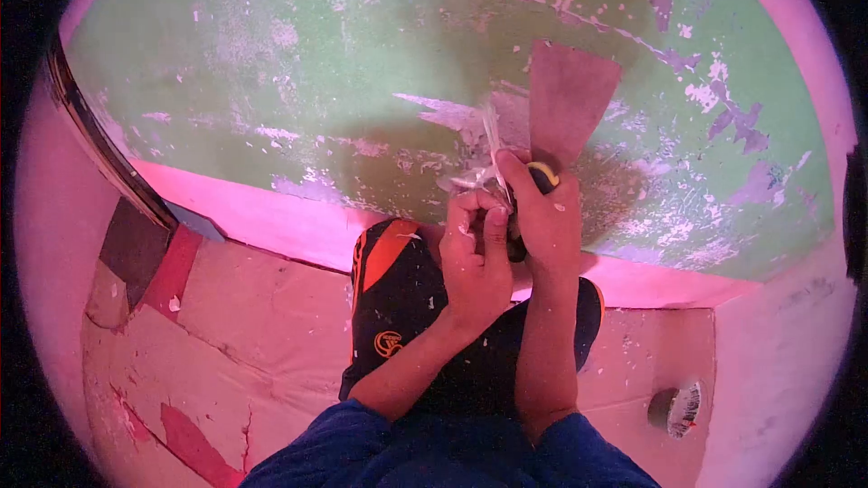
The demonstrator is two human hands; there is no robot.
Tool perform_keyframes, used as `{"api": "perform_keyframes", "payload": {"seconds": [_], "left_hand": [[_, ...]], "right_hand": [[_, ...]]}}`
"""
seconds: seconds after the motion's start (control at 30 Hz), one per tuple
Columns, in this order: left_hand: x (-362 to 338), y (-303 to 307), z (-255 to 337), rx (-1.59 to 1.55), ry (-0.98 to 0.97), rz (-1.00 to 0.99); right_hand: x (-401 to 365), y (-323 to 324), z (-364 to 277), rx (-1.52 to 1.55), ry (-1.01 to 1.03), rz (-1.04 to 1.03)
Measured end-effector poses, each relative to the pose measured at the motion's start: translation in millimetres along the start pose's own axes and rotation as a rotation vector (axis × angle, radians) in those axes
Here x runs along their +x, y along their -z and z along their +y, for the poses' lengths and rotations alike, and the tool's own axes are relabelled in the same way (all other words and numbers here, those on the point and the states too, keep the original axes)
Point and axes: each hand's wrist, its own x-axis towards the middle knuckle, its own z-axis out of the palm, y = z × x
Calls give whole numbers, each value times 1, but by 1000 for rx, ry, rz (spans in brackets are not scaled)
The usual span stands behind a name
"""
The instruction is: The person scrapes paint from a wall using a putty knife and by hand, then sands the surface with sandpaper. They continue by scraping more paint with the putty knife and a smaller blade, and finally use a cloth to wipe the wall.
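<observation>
My right hand (pixel 545 208) is wrapped round the handle of a putty knife (pixel 571 95). Its wide blade points up in front of the wall, and a bit of yellow shows on the dark handle. Close beside it, my left hand (pixel 479 258) has its fingers curled in, thumb against the fingertips, on a pale thin strip (pixel 491 131) that sticks up from between the hands. More whitish scraps (pixel 468 183) show over the left fingers. Behind both hands is the green wall (pixel 362 54), with patches of paint flaked off.
Below the green paint runs a pink band (pixel 262 217). A round container (pixel 674 408) with a whitish, speckled inside lies at the right on the floor covering (pixel 271 334). A dark-edged frame (pixel 99 136) borders the left side. My knees (pixel 398 307) are close to the wall.
</observation>
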Motion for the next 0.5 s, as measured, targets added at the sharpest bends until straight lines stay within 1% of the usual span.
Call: {"api": "perform_keyframes", "payload": {"seconds": [0.07,0.1,0.13,0.17,0.2,0.23,0.27,0.3,0.37,0.4,0.43,0.47,0.5], "left_hand": [[-4,-1,0,10,34,-25],[-7,0,-2,108,-7,-65],[-9,0,-2,205,-52,-106],[-13,3,-1,203,-53,-115],[-17,9,1,159,-81,-212],[-17,14,2,112,-109,-306],[-13,19,8,92,-65,-235],[-8,25,15,74,-16,-162],[24,38,18,-7,177,133],[44,47,9,185,-24,183],[64,53,-1,376,-231,231],[79,53,-2,379,-230,234],[92,51,-3,584,-472,153]], "right_hand": [[6,6,14,79,84,-49],[5,11,18,80,82,-41],[1,16,22,45,146,22],[-3,22,25,9,212,85],[-9,30,25,9,216,93],[-17,40,25,78,106,138],[-23,50,26,145,-7,181],[-26,58,29,141,-10,185],[-35,71,37,47,54,187],[-40,78,38,49,49,186],[-44,84,36,83,25,240],[-49,87,34,115,0,292],[-54,87,30,147,29,293]]}}
